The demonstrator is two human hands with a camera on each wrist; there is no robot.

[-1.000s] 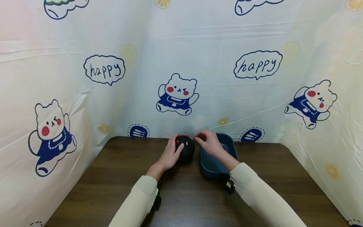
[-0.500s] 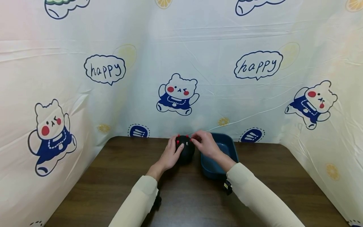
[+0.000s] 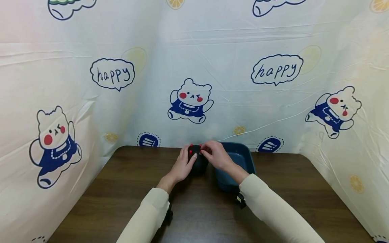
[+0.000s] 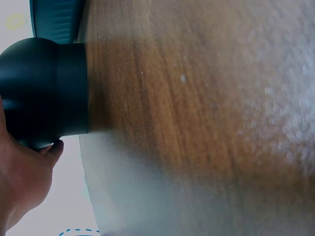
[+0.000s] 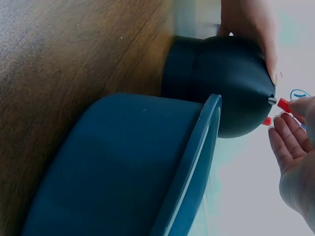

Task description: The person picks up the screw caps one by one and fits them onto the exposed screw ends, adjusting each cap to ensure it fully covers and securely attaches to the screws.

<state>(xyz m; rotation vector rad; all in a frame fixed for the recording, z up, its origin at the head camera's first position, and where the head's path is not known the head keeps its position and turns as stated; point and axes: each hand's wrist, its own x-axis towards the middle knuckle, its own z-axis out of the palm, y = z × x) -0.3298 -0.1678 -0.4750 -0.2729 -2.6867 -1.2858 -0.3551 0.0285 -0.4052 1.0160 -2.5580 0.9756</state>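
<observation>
My left hand (image 3: 181,166) grips the side of a black, round-topped object (image 3: 199,167) with a cylindrical base, which stands on the table. In the left wrist view its smooth side (image 4: 44,93) shows, with the left hand (image 4: 27,179) curled against it. Several small red pieces (image 3: 190,152) stick up from its top. My right hand (image 5: 300,172) pinches a small red cap (image 5: 284,104) between thumb and finger, right beside a short metal post (image 5: 272,101) on the dome. Another red piece (image 5: 267,121) shows just below, close to the other fingertips.
A blue rectangular tray (image 3: 226,182) stands just right of the black object, under my right forearm. The brown wooden table (image 3: 127,199) reaches back to a printed cloth (image 3: 152,84) that hangs behind and on both sides.
My right hand has moved left with the red cap, from beside the black object to over its top. The left hand has kept its hold in the same place.
</observation>
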